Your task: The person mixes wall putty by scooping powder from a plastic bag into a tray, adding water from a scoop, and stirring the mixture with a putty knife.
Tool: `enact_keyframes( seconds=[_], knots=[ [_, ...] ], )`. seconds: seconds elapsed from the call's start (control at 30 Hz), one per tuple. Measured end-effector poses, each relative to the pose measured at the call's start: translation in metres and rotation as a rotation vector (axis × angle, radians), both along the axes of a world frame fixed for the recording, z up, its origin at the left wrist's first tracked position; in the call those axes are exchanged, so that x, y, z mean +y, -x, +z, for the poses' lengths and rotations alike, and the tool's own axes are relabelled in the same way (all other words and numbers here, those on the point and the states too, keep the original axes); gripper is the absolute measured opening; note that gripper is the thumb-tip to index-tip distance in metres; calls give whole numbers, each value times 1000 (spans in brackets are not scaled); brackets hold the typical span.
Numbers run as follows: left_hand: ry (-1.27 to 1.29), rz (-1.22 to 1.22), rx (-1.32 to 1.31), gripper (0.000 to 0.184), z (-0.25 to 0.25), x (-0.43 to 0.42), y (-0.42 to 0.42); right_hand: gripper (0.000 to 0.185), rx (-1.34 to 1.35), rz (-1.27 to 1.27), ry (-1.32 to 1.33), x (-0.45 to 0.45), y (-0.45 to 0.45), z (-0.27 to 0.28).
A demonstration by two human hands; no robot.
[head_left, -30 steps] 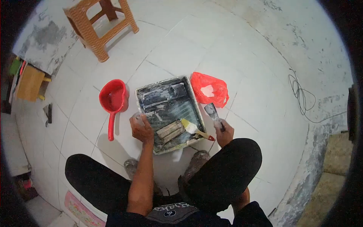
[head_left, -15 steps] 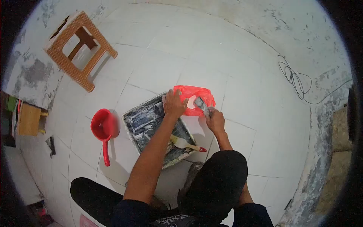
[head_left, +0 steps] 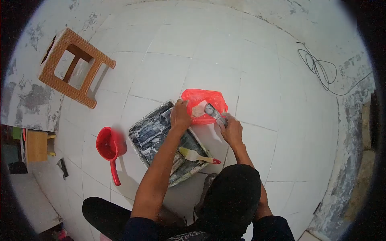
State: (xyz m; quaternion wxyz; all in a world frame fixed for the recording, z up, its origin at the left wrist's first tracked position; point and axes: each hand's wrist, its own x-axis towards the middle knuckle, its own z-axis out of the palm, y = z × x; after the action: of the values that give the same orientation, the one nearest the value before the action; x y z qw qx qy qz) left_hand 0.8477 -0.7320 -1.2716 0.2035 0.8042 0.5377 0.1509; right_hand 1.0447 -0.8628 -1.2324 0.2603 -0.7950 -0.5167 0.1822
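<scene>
A red plastic bag (head_left: 217, 99) lies spread open on the floor, with pale powder (head_left: 198, 109) inside. My left hand (head_left: 180, 116) has its fingers curled at the bag's left edge, above the corner of a paint tray. In my right hand (head_left: 232, 129) is a putty knife (head_left: 212, 111), its grey-smeared blade over the powder. The black tray (head_left: 149, 132) is streaked with white. Across its lower right side rests a paintbrush (head_left: 194, 155) with a red-tipped handle. To the tray's left stands a red dipper (head_left: 107, 145).
A brown woven-pattern plastic stool (head_left: 76, 66) lies on its side at upper left. Coiled black cable (head_left: 321, 70) is near the right wall. A small wooden piece of furniture (head_left: 37, 145) is at far left, with a dark object (head_left: 62, 168) on the floor close by.
My left hand's fingers, spread over the bag's edge before, are now curled at it. The putty knife's blade has shifted slightly over the powder. The whole view has tilted a little.
</scene>
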Motion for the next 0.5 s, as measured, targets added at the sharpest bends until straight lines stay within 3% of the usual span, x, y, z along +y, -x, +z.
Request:
enact_keyframes(
  seconds=[0.03,0.13,0.23,0.37,0.43,0.5],
  knots=[
    [-125,26,-164,51,-5,-4,4,32,6,-4,2,3,2,5],
    [-191,1,-270,55,0,-7,10,31,-23,32,42,8,8,9],
    [-72,14,-372,55,25,-14,12,30,-91,71,22,11,12,-1],
    [-73,84,-370,57,44,-21,8,25,-106,93,101,8,16,-2],
    [-284,104,-169,62,44,-21,7,23,-90,100,98,3,19,0],
    [-283,101,-97,63,41,-16,8,22,-61,79,146,-1,21,3]
  ],
)
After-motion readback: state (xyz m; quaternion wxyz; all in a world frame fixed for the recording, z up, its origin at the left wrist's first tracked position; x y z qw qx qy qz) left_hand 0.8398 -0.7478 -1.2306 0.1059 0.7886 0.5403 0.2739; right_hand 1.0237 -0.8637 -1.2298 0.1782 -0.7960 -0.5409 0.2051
